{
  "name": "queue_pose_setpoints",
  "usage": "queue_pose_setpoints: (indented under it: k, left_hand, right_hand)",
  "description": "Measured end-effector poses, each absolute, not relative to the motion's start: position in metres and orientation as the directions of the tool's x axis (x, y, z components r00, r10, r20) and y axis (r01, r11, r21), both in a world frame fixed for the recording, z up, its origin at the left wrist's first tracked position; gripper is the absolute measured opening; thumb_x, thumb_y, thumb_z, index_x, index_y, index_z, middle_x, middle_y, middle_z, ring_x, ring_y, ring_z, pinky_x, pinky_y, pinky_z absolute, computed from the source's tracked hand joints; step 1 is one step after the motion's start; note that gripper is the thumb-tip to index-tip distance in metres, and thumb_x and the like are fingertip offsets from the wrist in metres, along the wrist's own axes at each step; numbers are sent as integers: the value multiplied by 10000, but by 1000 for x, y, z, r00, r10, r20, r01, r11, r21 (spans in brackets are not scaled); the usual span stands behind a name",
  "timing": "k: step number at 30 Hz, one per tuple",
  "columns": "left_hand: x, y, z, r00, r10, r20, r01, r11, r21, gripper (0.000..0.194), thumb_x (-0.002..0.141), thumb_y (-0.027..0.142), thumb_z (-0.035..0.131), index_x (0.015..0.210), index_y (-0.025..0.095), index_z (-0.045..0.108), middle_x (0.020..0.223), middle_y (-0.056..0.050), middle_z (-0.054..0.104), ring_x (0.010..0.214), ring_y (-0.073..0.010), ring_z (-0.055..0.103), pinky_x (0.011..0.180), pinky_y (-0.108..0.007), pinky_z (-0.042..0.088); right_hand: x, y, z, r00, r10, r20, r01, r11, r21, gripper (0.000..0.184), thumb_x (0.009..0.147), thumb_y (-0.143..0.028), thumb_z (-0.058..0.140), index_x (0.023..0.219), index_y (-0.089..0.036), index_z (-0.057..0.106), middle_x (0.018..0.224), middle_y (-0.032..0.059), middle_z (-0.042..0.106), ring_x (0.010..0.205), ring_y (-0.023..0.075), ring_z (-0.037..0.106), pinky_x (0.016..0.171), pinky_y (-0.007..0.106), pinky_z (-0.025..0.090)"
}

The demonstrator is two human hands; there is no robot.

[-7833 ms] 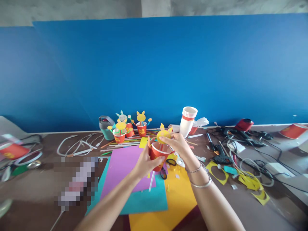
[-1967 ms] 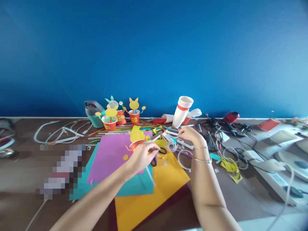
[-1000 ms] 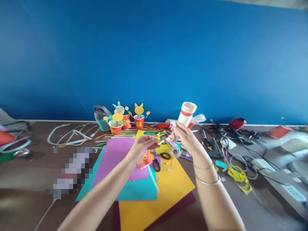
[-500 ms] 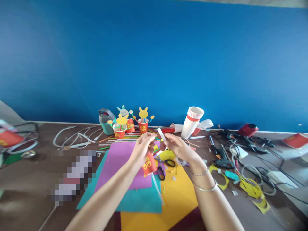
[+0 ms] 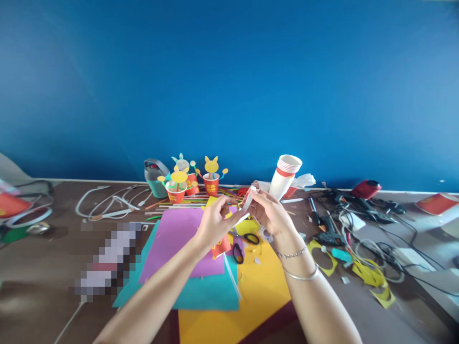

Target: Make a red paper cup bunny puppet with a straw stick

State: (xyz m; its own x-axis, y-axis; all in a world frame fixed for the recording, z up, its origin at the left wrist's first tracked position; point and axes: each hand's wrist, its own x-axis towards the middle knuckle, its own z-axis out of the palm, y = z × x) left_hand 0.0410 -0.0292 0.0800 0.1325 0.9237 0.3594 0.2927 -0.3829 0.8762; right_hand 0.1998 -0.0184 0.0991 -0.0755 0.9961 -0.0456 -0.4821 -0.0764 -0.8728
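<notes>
A narrow white strip (image 5: 246,204), paper or tape, is stretched between my two hands. My right hand (image 5: 274,215) pinches its upper end, fingers bent behind it. My left hand (image 5: 215,220) is closed at the lower end, thumb along the strip. Below the left hand, a red paper cup (image 5: 221,247) with yellow print lies tilted, partly covered by that hand. Black-handled scissors (image 5: 237,253) rest beside the cup. Pale straws (image 5: 232,277) lie just below it. Underneath are purple paper (image 5: 179,243), teal paper (image 5: 204,291) and yellow paper (image 5: 265,286).
Cup figures with yellow heads (image 5: 211,184) stand at the back, near a teal flask (image 5: 157,179). A stack of white cups (image 5: 285,177) leans at back right. On the right lie a glue gun (image 5: 330,231), cables and yellow scraps (image 5: 371,277). A white cable (image 5: 114,203) coils left.
The white strip has shifted right and now slants down toward my left thumb. My left hand has moved right along it and turned, while the view has shifted slightly.
</notes>
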Motion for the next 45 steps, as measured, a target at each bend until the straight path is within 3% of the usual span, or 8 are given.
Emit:
queue_pose_setpoints:
  k: [7, 11, 16, 22, 26, 30, 36, 45]
  left_hand:
    - [45, -27, 77, 130, 946, 298, 186, -319, 930, 197, 733, 334, 731, 826, 181, 649, 513, 98, 301, 480, -75, 277, 475, -222, 189]
    - [44, -27, 85, 124, 984, 131, -94, -119, 988, 320, 642, 393, 812, 712, 170, 593, 524, 79, 407, 460, -52, 291, 452, -212, 183]
    - [39, -26, 91, 235, 972, -30, -310, 104, 945, 403, 613, 455, 840, 759, 169, 598, 478, 105, 361, 398, -29, 177, 416, -218, 103]
    - [41, -27, 88, -70, 952, 299, -63, -303, 951, 293, 684, 303, 813, 852, 192, 599, 560, 87, 431, 494, -67, 371, 482, -197, 267]
    - [38, -29, 85, -32, 902, 431, 118, -425, 898, 221, 764, 229, 735, 981, 234, 697, 685, 42, 547, 534, -86, 445, 539, -216, 361]
    - [36, -28, 77, -9, 818, 575, 258, -554, 792, 174, 808, 225, 690, 951, 286, 769, 882, -43, 668, 782, -168, 602, 728, -273, 470]
    - [40, -26, 73, -50, 820, 571, 270, -539, 798, 63, 811, 241, 687, 781, 261, 738, 858, -53, 674, 821, -196, 609, 723, -279, 468]
    - [36, -24, 79, -33, 867, 496, 201, -481, 854, 50, 822, 215, 647, 784, 216, 678, 840, -35, 643, 760, -163, 573, 658, -233, 415]
  right_hand:
    - [191, -21, 94, -95, 995, -31, -359, -64, -931, 399, 613, -486, 846, 670, -195, 579, 618, -40, 564, 596, 107, 541, 576, 237, 478]
    - [192, -26, 97, -168, 970, 177, -50, 171, -984, 245, 797, -438, 679, 748, -198, 664, 720, 14, 667, 741, 167, 626, 688, 281, 502]
    - [199, -29, 100, -315, 896, 313, 209, 387, -898, 189, 831, -293, 625, 942, -179, 727, 919, 61, 744, 942, 234, 667, 834, 339, 506]
    - [198, -28, 93, -243, 906, 346, 327, 412, -850, 172, 882, -240, 549, 919, -159, 696, 863, 56, 731, 790, 195, 659, 664, 271, 477]
    - [197, -29, 93, -257, 884, 390, 314, 458, -832, 159, 882, -220, 568, 962, -167, 695, 889, 60, 735, 810, 198, 666, 712, 280, 494]
    - [195, -30, 95, -266, 877, 400, 341, 474, -812, 164, 903, -242, 554, 948, -167, 693, 881, 61, 733, 801, 202, 662, 692, 278, 494]
    - [194, -29, 94, -274, 873, 403, 361, 482, -798, 189, 923, -259, 543, 972, -183, 708, 909, 66, 749, 828, 220, 685, 704, 288, 501]
    - [194, -25, 90, -257, 878, 404, 341, 474, -812, 250, 910, -270, 555, 1042, -197, 755, 959, 62, 763, 901, 253, 693, 781, 339, 533]
